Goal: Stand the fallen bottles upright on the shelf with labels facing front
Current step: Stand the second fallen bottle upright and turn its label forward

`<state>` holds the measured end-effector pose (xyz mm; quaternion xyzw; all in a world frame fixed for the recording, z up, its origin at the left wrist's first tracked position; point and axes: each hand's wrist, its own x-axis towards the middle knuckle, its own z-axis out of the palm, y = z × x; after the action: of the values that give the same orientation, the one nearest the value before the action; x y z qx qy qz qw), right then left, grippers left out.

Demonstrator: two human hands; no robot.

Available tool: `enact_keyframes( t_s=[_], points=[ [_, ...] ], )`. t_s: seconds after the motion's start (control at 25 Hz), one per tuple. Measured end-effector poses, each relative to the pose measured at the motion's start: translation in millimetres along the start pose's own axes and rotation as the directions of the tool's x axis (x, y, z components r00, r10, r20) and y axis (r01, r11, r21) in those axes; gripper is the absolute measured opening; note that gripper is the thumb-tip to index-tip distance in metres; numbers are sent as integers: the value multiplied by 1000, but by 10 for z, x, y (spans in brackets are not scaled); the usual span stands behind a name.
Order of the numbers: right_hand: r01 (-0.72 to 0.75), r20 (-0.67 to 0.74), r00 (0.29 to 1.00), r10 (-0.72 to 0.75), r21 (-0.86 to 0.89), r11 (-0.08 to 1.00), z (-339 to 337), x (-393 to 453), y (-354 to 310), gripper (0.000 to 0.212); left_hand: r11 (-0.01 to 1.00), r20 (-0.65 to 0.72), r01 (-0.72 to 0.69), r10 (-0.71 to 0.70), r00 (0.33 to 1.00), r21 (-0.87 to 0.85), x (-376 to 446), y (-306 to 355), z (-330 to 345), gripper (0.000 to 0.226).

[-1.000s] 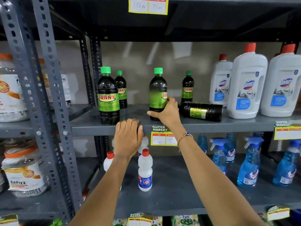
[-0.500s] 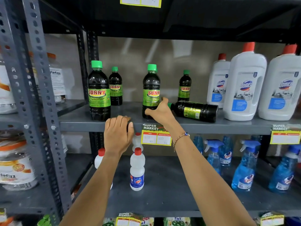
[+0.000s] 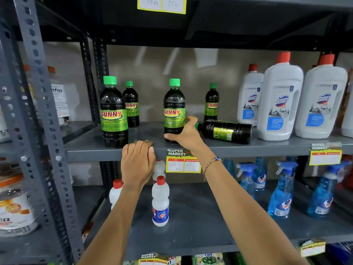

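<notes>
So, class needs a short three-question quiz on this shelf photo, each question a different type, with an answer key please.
1. True or false: every dark green-capped bottle stands upright.
2. Which hand grips the base of the middle front SUNNY bottle? A left, B right.
3. Fill in: the left hand rests on the shelf ____.

Key: 1 false, one fallen bottle lies on its side; 2 B; 3 edge.

I'm looking down at two bare forearms, no sleeves in view on either. My left hand [image 3: 138, 165] wears nothing: no ring, no watch. On the right wrist, just below my right hand [image 3: 186, 135], sits a thin beaded bracelet [image 3: 211, 165], coppery-gold, carrying one round blue bead.
</notes>
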<state>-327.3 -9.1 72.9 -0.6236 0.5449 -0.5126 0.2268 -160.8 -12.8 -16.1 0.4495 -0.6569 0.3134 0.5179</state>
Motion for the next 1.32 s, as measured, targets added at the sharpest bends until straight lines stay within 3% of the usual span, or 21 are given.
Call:
enact_keyframes(
  t_s=[0.08,0.2,0.32,0.44,0.52,0.6,0.68,0.76,0.88,1.08,1.32],
  points=[
    [10,-46,999,-11,-22,1000,13,4,7,89,1000,19,15,-15,1000,-10,-8,-2,-4,38],
    [3,-5,1000,-3,37,999,-18,6,-13,96,997,38,79,-79,996,-12,16,55,-24,35],
    [-10,11,1000,9,97,995,-62,23,0,88,984,56,179,-180,982,11,119,176,-70,31],
    [-48,65,997,40,122,991,-84,25,-10,73,982,237,188,-181,954,-7,382,212,-116,26],
    [-72,100,993,56,162,984,-113,34,-13,69,981,499,181,-121,858,-72,601,186,-84,46],
    [-81,144,988,58,154,985,-152,34,-26,67,922,735,322,-64,675,-216,813,172,-37,69],
    [-92,206,977,60,150,984,-227,29,-27,67,816,807,467,-2,591,-340,940,190,-3,67],
    [-91,245,968,47,172,981,-302,23,-19,64,745,804,524,28,594,-412,970,180,49,56],
    [-78,208,978,32,215,974,-368,20,11,59,684,799,570,29,601,-454,979,160,71,57],
    [-98,202,978,52,221,970,-352,70,50,55,724,770,552,-46,637,-414,974,209,40,64],
    [-95,232,972,40,229,969,-375,66,73,57,706,774,580,-70,629,-407,960,215,16,65]
  ],
)
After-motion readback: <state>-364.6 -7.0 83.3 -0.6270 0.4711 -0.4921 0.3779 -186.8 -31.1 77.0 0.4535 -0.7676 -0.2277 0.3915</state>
